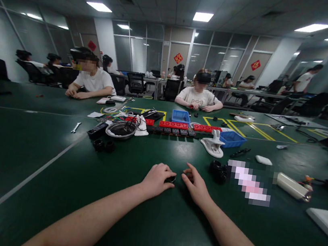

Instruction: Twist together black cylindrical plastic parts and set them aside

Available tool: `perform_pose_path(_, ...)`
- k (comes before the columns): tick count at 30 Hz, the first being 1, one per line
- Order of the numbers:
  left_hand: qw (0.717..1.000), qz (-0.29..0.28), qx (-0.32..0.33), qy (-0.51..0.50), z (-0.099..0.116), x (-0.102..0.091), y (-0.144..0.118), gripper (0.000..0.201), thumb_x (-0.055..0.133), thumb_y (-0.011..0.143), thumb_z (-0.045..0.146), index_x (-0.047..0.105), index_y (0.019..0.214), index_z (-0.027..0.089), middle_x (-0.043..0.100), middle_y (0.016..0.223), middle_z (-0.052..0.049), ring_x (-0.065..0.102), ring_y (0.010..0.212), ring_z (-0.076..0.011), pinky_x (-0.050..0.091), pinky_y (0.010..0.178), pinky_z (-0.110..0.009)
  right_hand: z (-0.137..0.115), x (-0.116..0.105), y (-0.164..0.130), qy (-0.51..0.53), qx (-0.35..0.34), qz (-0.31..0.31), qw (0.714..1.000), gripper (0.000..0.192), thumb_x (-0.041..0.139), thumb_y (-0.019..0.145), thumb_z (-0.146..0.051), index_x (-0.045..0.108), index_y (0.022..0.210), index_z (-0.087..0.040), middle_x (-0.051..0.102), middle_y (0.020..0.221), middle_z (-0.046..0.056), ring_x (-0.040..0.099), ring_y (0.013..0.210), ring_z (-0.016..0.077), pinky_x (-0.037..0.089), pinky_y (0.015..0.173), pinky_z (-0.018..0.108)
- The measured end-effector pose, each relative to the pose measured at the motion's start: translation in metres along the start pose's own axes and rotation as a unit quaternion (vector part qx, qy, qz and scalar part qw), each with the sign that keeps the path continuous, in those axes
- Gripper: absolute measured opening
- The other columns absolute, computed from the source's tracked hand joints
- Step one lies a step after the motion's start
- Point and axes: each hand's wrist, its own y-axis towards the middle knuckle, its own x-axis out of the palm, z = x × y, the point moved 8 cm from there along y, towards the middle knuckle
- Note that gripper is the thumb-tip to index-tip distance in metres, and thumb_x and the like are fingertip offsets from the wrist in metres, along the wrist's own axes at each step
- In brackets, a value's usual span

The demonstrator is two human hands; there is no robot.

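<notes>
My left hand (158,179) is closed around a small black part (170,179), low over the green table in front of me. Only the end of that part shows between thumb and fingers, so its kind is hidden. Just to the right, apart from it, my right hand (195,183) has its fingers bent but spread, with nothing visible in them. Black round parts (218,171) lie a little beyond my right hand. Farther off on the left are two similar black parts (103,146) beside a round metal-rimmed dish (120,130).
Red socket strips (173,124), blue trays (232,139) and a white clip stand (213,144) line the table's middle. A wrench (76,127) lies left. A cream cylinder (292,186) and white case (326,225) lie right. Two people (199,97) sit across the table.
</notes>
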Motion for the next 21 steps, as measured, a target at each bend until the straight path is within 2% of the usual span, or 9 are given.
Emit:
perform_pose_path(3,0.999,0.003,-0.035,0.013,-0.026,-0.009,0.004,0.048,0.065,0.064,0.034,0.051,0.109,0.022,0.052,0.095,-0.005,0.047,0.091,-0.0200,0.038,0.079,-0.030,0.001,0.000,0.001,-0.009,-0.006,-0.013,1.000,0.040,0.044,0.078,-0.034,0.039,0.114,-0.017,0.053,0.092,0.005,0.052,0.076,0.0147,0.044,0.072,0.031)
perform_pose_path(6,0.994,-0.027,-0.094,0.038,-0.062,-0.021,0.003,0.045,0.064,0.064,0.034,0.054,0.106,0.021,0.052,0.096,-0.005,0.048,0.092,-0.0203,0.039,0.080,-0.029,-0.001,0.003,-0.001,-0.026,-0.014,-0.027,0.999,0.037,0.046,0.077,-0.032,0.043,0.111,-0.018,0.053,0.090,0.004,0.052,0.078,0.0156,0.044,0.071,0.031)
perform_pose_path(9,0.982,-0.062,-0.142,0.104,-0.094,-0.036,-0.002,0.043,0.063,0.064,0.033,0.055,0.105,0.023,0.053,0.100,-0.005,0.049,0.095,-0.0215,0.038,0.081,-0.030,0.000,0.004,-0.001,-0.032,-0.014,-0.033,0.999,0.038,0.048,0.075,-0.030,0.044,0.111,-0.017,0.054,0.090,0.005,0.052,0.080,0.0159,0.043,0.073,0.030)
perform_pose_path(14,0.975,-0.075,-0.153,0.144,-0.117,-0.063,-0.013,0.040,0.068,0.057,0.026,0.058,0.096,0.023,0.060,0.092,-0.005,0.054,0.089,-0.0241,0.040,0.076,-0.031,0.001,0.005,0.000,-0.035,-0.011,-0.034,0.999,0.035,0.050,0.074,-0.028,0.048,0.107,-0.017,0.055,0.089,0.005,0.052,0.081,0.0163,0.043,0.075,0.031)
perform_pose_path(16,0.977,-0.038,-0.159,0.140,-0.125,-0.080,-0.019,0.040,0.066,0.059,0.033,0.056,0.097,0.023,0.060,0.094,-0.005,0.054,0.089,-0.0238,0.040,0.075,-0.031,0.001,0.004,0.000,-0.037,-0.010,-0.032,0.999,0.034,0.049,0.074,-0.028,0.049,0.106,-0.017,0.055,0.089,0.005,0.052,0.081,0.0166,0.043,0.074,0.031)
perform_pose_path(18,0.973,0.072,-0.194,0.099,-0.142,-0.108,-0.029,0.043,0.061,0.062,0.044,0.054,0.099,0.023,0.060,0.090,-0.004,0.056,0.082,-0.0221,0.043,0.070,-0.030,0.000,0.004,0.000,-0.037,-0.012,-0.029,0.999,0.033,0.049,0.074,-0.028,0.049,0.105,-0.017,0.055,0.089,0.005,0.052,0.081,0.0168,0.043,0.074,0.030)
perform_pose_path(21,0.934,0.234,-0.269,-0.005,-0.182,-0.140,-0.053,0.051,0.061,0.058,0.048,0.050,0.097,0.017,0.059,0.081,-0.004,0.058,0.074,-0.0199,0.045,0.066,-0.029,0.000,0.005,0.000,-0.038,-0.013,-0.023,0.999,0.032,0.048,0.074,-0.029,0.050,0.104,-0.017,0.056,0.088,0.005,0.053,0.081,0.0168,0.043,0.074,0.030)
